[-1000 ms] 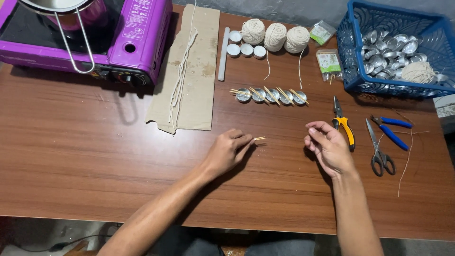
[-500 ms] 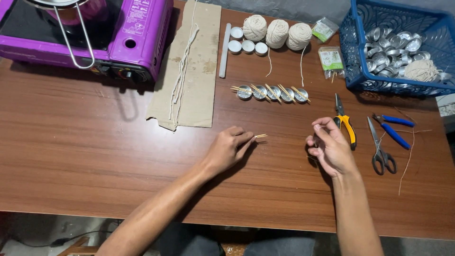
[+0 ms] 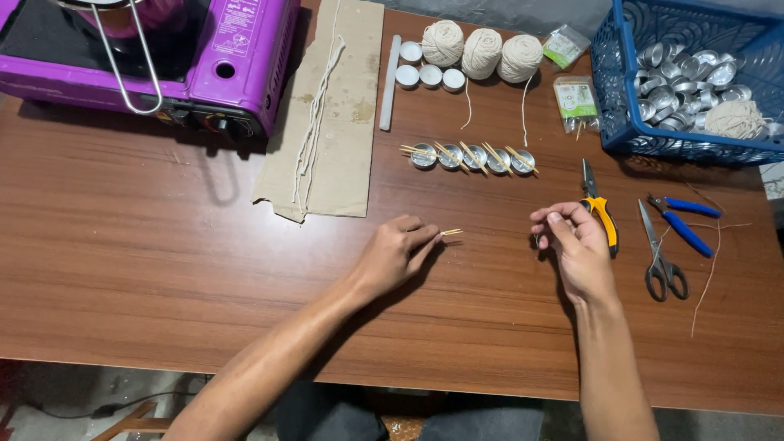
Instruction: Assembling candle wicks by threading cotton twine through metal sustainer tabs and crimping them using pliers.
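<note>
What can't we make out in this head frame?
- Right hand: fingertips pinched, anything between them too small to see.
- Left hand: holds thin sticks; count unclear, fingers cover most of them.
- Stove: top and left cut by the frame edge.
- Basket: right side cut off.

Worktop (image 3: pixel 163 269): wood-grain laminate, smooth, low sheen. Small cups (image 3: pixel 472 157): shiny thin metal. Sticks (image 3: pixel 450 233): pale bare wood. Twine balls (image 3: pixel 481 52): matt cotton. Basket (image 3: pixel 621 98): blue plastic. Stove (image 3: pixel 245 57): glossy purple metal. Sheet (image 3: pixel 335 122): rough cardboard.
</note>
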